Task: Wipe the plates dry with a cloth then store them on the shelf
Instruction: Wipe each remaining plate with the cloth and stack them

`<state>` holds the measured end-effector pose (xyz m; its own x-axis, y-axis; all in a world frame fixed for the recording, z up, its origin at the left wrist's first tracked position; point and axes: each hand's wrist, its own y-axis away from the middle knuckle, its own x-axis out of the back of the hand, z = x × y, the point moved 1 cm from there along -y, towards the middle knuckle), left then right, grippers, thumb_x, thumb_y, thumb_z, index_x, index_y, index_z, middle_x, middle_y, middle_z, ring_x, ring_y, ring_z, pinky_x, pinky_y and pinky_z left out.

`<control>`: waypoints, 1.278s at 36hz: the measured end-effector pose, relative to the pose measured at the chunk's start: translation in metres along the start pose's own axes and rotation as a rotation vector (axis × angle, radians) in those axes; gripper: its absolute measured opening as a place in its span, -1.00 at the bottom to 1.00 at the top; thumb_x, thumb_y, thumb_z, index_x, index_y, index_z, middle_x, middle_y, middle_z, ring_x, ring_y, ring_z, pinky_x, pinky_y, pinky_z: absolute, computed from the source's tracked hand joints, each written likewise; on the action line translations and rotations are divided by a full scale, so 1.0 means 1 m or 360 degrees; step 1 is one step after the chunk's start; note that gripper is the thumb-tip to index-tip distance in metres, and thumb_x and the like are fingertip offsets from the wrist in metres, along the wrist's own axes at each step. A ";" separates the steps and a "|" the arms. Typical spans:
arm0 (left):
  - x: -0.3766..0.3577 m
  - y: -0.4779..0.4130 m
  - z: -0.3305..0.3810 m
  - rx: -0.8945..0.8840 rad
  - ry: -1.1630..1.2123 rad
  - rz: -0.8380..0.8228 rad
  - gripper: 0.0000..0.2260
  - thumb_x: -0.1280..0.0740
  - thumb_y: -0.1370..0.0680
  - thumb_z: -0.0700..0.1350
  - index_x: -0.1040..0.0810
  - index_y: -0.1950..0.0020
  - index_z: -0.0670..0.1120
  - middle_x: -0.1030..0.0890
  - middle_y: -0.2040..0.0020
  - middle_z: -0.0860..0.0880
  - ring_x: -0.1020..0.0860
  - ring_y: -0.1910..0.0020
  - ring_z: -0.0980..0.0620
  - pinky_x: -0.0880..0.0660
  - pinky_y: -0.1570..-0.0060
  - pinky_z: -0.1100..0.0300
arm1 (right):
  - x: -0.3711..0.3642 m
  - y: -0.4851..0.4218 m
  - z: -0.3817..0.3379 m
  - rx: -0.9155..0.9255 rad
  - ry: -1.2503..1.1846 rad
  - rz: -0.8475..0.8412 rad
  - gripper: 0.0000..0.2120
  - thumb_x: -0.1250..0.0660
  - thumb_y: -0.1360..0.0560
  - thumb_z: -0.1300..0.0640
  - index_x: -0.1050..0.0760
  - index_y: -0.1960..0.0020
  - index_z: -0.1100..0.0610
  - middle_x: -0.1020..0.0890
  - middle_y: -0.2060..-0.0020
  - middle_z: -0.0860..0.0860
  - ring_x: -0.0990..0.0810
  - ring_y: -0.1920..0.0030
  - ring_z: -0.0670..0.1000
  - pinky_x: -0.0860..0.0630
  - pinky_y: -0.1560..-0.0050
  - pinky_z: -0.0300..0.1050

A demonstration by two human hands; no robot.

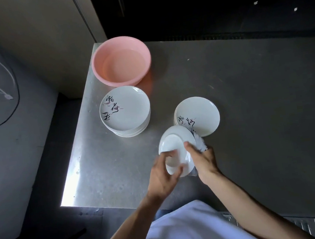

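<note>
Blurred left fingers [168,154]; cloth [201,144] mostly behind held plate [173,140]

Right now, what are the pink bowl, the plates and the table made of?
Bowl: probably plastic, matte; even pink colour, thick rolled rim. Plates: glazed ceramic or maybe melamine; shiny white with painted writing. Table: brushed stainless steel, likely; grey, streaky shine, bright glare.

Bare forearms reaching forward; left hand [164,175] gripping plate [172,143] rim, right hand [203,161] holding cloth [201,144] against it
</note>
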<state>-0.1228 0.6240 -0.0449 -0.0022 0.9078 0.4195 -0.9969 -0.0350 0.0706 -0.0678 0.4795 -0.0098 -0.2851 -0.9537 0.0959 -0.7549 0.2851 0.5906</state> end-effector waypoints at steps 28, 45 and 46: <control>0.005 -0.001 -0.028 0.1429 0.1233 -0.0079 -0.83 -0.17 -0.75 -0.09 -0.53 -0.10 -0.08 -0.65 0.04 -0.12 -0.62 0.13 -0.04 -0.63 0.14 0.04 | -0.010 0.010 0.021 0.1183 0.1358 -0.0758 -0.60 0.00 -0.71 -0.02 -0.36 -0.49 -0.05 -0.54 -0.28 -0.03 -0.44 -0.33 0.00 -0.23 -0.43 -0.16; 0.003 -0.005 -0.027 0.1417 0.1289 -0.0086 -0.72 -0.13 -0.76 -0.09 -0.59 -0.29 -0.12 -0.71 -0.10 -0.16 -0.67 -0.01 -0.10 -0.65 0.05 0.01 | -0.014 -0.006 0.051 0.0842 0.1987 -0.0823 -0.21 0.48 -0.53 -0.37 0.18 -0.62 0.04 0.12 -0.62 0.00 0.21 -0.61 0.03 0.37 -0.54 -0.03; 0.005 -0.006 -0.029 0.1400 0.1277 -0.0099 -0.73 -0.14 -0.75 -0.13 -0.60 -0.29 -0.15 -0.71 -0.14 -0.20 -0.68 -0.06 -0.13 -0.66 0.01 -0.02 | -0.014 -0.002 0.054 0.0932 0.1937 -0.0942 -0.15 0.54 -0.47 -0.42 0.18 -0.60 0.02 0.12 -0.62 -0.03 0.20 -0.61 0.00 0.34 -0.55 -0.05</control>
<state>-0.1192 0.6409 -0.0691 -0.3167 0.9092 -0.2703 -0.6017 0.0277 0.7982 -0.0942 0.4976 -0.0561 0.5801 -0.3497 0.7357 -0.7924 -0.4514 0.4103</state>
